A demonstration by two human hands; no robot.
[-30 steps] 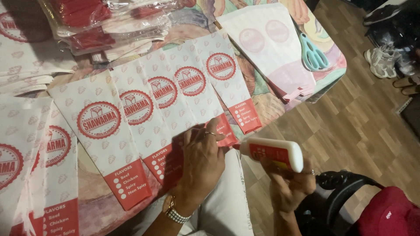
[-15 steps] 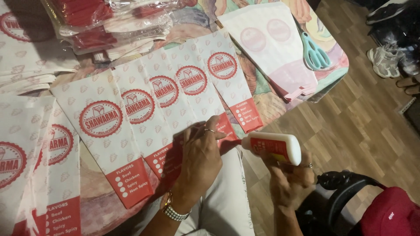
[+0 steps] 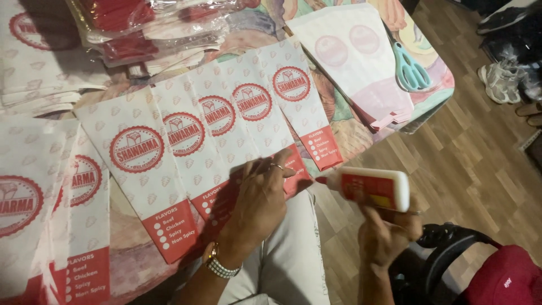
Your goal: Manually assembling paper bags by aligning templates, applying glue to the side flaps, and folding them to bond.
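1. While the person sits at the edge of the surface, the right hand holds a white glue bottle with a red label. The fingers are wrapped around its rear end from below, closed on it. The bottle lies nearly level, with its red nozzle pointing left toward the paper bags.
2. The bottle looks like soft squeezable plastic, light and smooth, so it would likely give under pressure; a hold around the middle of the body would seem to steady it best. The nozzle tip hangs just beside the lower red corner of the rightmost bag, past the edge of the surface, and whether it touches the paper cannot be told.
3. The left hand lies palm down, fingers spread and open, pressing on the red bottom strips of a fanned row of printed paper bags. It grips nothing. A ring shows on one finger, and a beaded bracelet circles the wrist.
4. The bags are white with a round red emblem and a red band at the lower end. They overlap like shingles, each one's edge left exposed. They appear thin, light and easily creased, and likely to slide unless held flat.
5. Farther right lies a stack of pale bags, printed side down, with teal scissors touching its right edge.
6. More bags in clear plastic wrap sit at the far side.
7. Shoes stand on the wooden floor to the right.
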